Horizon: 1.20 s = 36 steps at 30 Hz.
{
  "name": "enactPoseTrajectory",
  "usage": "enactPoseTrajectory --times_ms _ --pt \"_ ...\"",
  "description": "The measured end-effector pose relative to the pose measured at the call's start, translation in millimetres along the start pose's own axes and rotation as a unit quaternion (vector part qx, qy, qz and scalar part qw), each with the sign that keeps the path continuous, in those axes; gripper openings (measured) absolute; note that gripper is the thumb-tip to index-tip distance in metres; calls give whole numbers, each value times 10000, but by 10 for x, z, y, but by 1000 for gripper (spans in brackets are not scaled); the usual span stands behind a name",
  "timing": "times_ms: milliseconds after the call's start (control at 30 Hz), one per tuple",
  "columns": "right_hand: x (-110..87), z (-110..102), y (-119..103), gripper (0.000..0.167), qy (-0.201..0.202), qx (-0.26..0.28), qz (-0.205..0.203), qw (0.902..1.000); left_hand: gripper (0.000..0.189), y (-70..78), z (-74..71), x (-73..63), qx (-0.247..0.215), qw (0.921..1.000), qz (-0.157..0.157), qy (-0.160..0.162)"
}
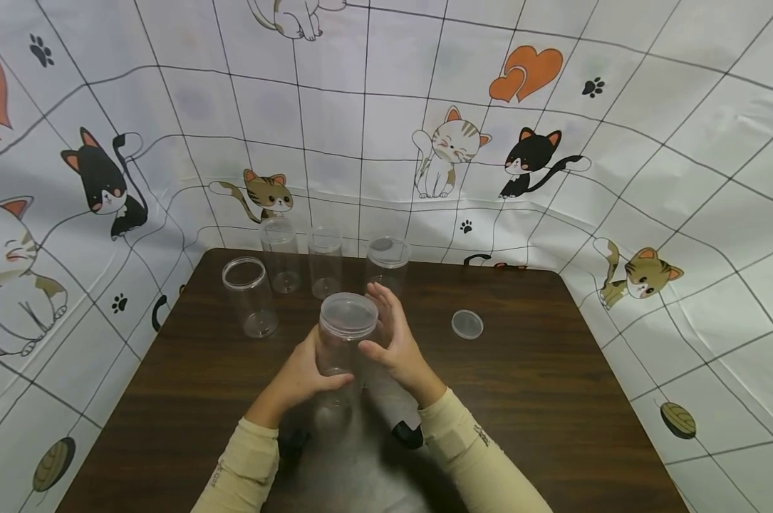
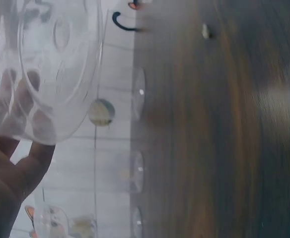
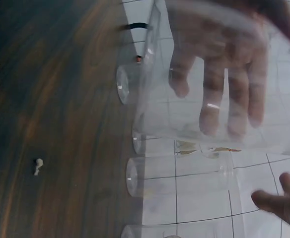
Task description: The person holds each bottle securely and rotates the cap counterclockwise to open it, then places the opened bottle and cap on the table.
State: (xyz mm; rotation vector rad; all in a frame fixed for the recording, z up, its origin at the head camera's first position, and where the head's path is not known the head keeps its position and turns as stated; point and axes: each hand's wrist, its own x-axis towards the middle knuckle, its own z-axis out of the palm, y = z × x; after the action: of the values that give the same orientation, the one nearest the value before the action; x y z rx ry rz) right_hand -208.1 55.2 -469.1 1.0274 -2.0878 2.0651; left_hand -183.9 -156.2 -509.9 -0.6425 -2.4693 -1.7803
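Jar (image 1: pixel 343 353), loose lid (image 1: pixel 467 324) in head view only

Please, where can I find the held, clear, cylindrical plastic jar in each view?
Head: the held clear cylindrical plastic jar is below and slightly left of centre.
Left wrist: jar at upper left.
Right wrist: jar at upper right.
Shared landmark: the dark brown wood-grain table.

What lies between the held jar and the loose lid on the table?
In the head view, the right hand, then bare tabletop, lies between the held jar and the loose lid.
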Motion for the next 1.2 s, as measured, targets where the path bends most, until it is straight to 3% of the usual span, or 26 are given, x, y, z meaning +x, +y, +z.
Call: enactPoseTrajectory --times_ms 100,200,400,600,767,967,1100,1200 --pt "-37 30 1 96 293 -376 94 9988 95 -73 -33 -2 282 9987 -127 410" --pt "-64 58 2 90 343 -690 233 9968 95 -134 -52 -4 591 9958 -219 666" --pt "-65 114 -12 93 170 -1177 454 9919 100 -154 -59 2 859 9933 -206 748" --pt "-18 107 -35 97 82 -1332 456 9900 96 -102 -35 6 876 9934 -116 726" --pt "24 55 -25 98 -46 -1152 240 9930 101 -46 3 -5 814 9959 -3 397" --pt "44 -5 -26 96 -282 -305 -101 9991 101 14 36 -14 472 9989 30 -17" --pt "62 -21 -23 96 -509 222 -158 9983 97 43 45 -16 334 9994 19 -118" --pt "63 -19 -1 100 -528 219 -126 9983 97 38 50 -19 302 9995 -20 -111"
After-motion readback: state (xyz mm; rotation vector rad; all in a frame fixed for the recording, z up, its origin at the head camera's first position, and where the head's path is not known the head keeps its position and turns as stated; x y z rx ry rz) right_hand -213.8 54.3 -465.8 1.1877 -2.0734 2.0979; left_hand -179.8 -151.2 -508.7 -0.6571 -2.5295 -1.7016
